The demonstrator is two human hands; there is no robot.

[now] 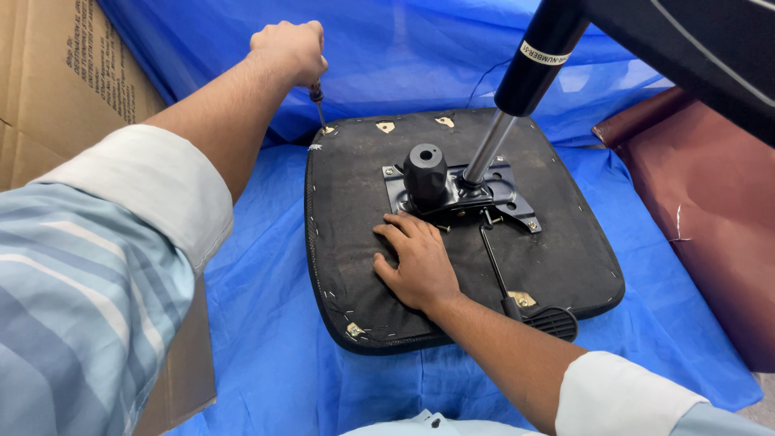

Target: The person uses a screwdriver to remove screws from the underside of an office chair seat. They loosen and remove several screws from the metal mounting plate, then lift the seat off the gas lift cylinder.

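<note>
An upturned black chair seat (363,266) lies on blue plastic sheeting. A black metal mechanism plate (504,192) with a round hub (425,169) is bolted at its middle. My left hand (291,48) is shut on a screwdriver (320,109), held upright with its tip at the seat's far left corner by a small brass bracket. My right hand (413,262) rests flat with spread fingers on the seat underside, just in front of the plate. A black lever with a ribbed paddle (553,321) runs from the plate toward the seat's near right edge.
A gas-lift cylinder (529,69) slants from the plate up to a black part at top right. A cardboard box (56,89) stands at left. A dark red cushioned surface (702,210) lies at right. Blue sheeting (274,355) covers the ground around the seat.
</note>
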